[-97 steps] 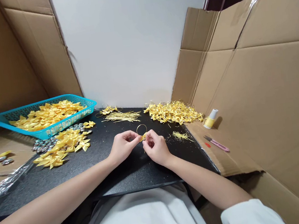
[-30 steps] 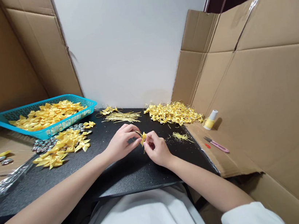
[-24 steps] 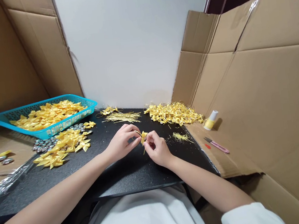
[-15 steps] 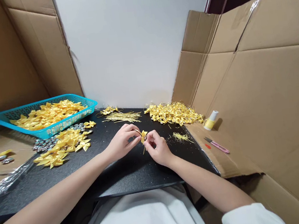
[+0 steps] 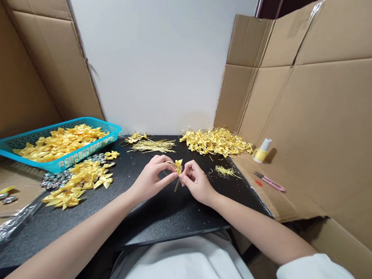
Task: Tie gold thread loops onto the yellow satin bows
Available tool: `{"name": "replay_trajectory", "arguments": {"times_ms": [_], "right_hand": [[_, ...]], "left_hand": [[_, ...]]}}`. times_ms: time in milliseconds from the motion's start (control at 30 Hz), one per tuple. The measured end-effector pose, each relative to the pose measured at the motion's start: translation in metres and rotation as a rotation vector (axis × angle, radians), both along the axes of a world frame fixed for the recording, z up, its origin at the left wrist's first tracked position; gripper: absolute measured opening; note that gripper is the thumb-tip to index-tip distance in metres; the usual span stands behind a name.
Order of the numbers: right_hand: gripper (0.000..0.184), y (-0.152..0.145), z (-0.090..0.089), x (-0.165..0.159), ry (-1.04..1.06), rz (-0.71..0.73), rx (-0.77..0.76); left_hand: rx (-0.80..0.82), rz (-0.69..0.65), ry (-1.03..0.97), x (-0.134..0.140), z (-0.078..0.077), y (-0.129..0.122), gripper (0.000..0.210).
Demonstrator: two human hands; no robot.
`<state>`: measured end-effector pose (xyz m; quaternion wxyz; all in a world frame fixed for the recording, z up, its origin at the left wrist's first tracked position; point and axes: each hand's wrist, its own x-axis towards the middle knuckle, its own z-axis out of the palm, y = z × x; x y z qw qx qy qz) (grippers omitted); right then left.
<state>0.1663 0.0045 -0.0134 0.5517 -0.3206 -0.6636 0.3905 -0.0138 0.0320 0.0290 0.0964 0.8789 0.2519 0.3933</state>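
Above the black tabletop [image 5: 169, 219], my left hand [image 5: 154, 175] pinches a yellow ribbon bow [image 5: 178, 164] between thumb and fingers. My right hand [image 5: 196, 181] is closed at the bow's right side, fingertips pressed against it. A thin gold cord [image 5: 177, 185] hangs below the bow, and a loop of it shows by my left fingers. The part of the bow between my fingertips is hidden. Behind my hands lies a bundle of gold cord pieces [image 5: 154, 145]. Farther right is a heap of yellow bows with cords [image 5: 217, 141].
At left stands a blue basket [image 5: 58, 165] of yellow bows. Loose bows [image 5: 89, 173] and silvery round pieces [image 5: 56, 179] lie before it. At right are cord scraps [image 5: 226, 170], a yellow thread spool [image 5: 261, 152] and pink thread snips [image 5: 270, 182]. Cardboard walls [image 5: 333, 115] flank the table.
The bow has turned more upright between my fingertips, and the cord under it hangs at a different angle. Both hands stay almost in place.
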Motion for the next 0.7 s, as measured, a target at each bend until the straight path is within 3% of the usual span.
{"name": "replay_trajectory", "arguments": {"times_ms": [333, 700], "right_hand": [[0.021, 0.0003, 0.0026, -0.0026, 0.107, 0.073, -0.039], [0.03, -0.0005, 0.0072, -0.0037, 0.107, 0.085, -0.054]], "left_hand": [[0.166, 0.064, -0.041, 0.0042, -0.0003, -0.0035, 0.013], [-0.029, 0.087, -0.065, 0.0058, -0.003, -0.0059, 0.02]]}}
